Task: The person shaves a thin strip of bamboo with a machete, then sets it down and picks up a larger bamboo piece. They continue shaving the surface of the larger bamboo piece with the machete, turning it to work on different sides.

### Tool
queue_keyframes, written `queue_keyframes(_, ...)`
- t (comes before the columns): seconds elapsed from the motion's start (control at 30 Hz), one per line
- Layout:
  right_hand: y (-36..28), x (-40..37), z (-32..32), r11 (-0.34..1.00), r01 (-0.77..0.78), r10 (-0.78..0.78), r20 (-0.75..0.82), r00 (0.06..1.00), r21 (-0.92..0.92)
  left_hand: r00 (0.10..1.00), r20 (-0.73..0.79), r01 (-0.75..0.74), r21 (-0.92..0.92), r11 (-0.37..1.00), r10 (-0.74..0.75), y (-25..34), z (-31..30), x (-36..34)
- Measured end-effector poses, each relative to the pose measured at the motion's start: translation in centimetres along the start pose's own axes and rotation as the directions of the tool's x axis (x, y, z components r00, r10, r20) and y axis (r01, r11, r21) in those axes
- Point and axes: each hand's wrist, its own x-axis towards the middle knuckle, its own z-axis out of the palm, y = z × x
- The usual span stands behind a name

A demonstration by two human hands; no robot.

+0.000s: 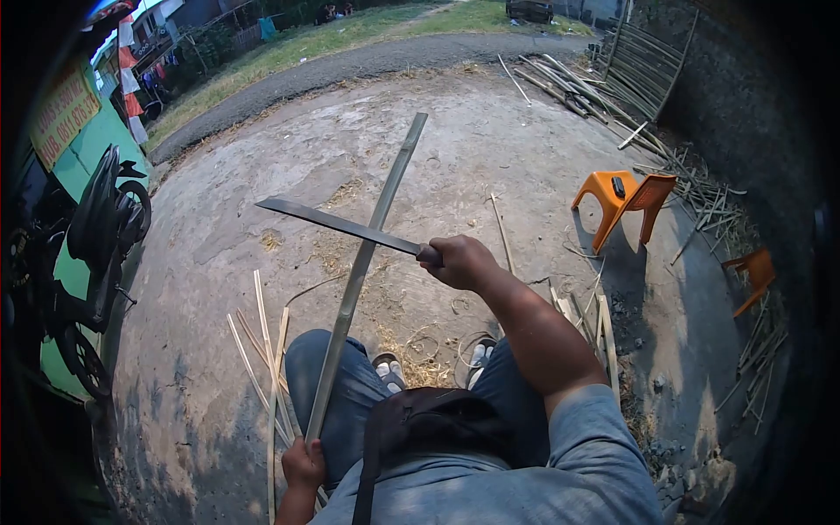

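My right hand (462, 262) grips the dark handle of a machete (337, 223), its long blade pointing to the left. The blade crosses a long greenish bamboo strip (359, 271) at about its middle and overlaps it in this view. Down by my left thigh, my left hand (303, 464) is closed around the lower end of that strip, which slants up and away over my knee. Several pale split bamboo strips (273, 385) lie beside my left leg, near the left hand.
More bamboo pieces (605, 337) lie by my right side. An orange plastic chair (647, 192) with a small black object (619, 187) on its seat stands to the right. Bamboo poles (569, 87) are piled at the far right. A motorcycle (92, 254) is parked at the left.
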Motion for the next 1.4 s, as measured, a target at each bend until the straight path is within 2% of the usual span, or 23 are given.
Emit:
queue_keyframes(0.13,-2.0,-0.9,0.2,0.96,0.275,-0.275,0.023,0.961,-0.043,1.0,-0.012,0.004,-0.04,0.999,-0.005,-0.1,0.7,0.1)
queue_keyframes(0.23,-4.2,-1.2,1.1,0.886,0.441,-0.411,0.197,0.89,-0.145,1.0,-0.003,0.012,-0.029,1.0,-0.012,0.2,0.6,0.2)
queue_keyframes(0.33,-4.1,-0.8,2.4,0.831,0.539,-0.511,0.197,0.837,-0.135,1.0,0.008,0.006,-0.001,1.0,-0.006,0.2,0.5,0.6)
queue_keyframes(0.57,-2.4,-0.2,3.1,0.864,0.487,-0.459,0.196,0.867,-0.129,0.999,0.017,-0.029,-0.063,0.998,0.03,-0.7,1.3,1.0)
queue_keyframes(0.67,-2.2,-0.3,3.0,0.852,0.51,-0.485,0.186,0.854,-0.12,0.999,0.035,0.006,-0.055,0.998,-0.004,-0.4,1.0,0.9)
queue_keyframes(0.77,-2.1,-0.2,3.1,0.837,0.531,-0.507,0.179,0.843,-0.132,1.0,0.004,-0.021,-0.074,0.997,0.021,-0.2,1.1,0.9)
queue_keyframes(1.07,-1.9,-0.9,1.7,0.802,0.587,-0.588,0.025,0.809,-0.11,0.997,0.074,0.033,-0.062,0.998,-0.029,0.5,-0.2,0.3)
queue_keyframes(1.27,-1.6,-0.2,1.8,0.826,0.55,-0.545,0.078,0.835,-0.123,0.999,0.039,0.02,-0.107,0.994,-0.016,1.4,-0.2,0.9)
queue_keyframes(1.4,-1.6,-0.2,1.4,0.85,0.509,-0.496,0.119,0.86,-0.133,0.992,0.123,0.044,-0.168,0.985,-0.023,0.7,0.4,1.5)
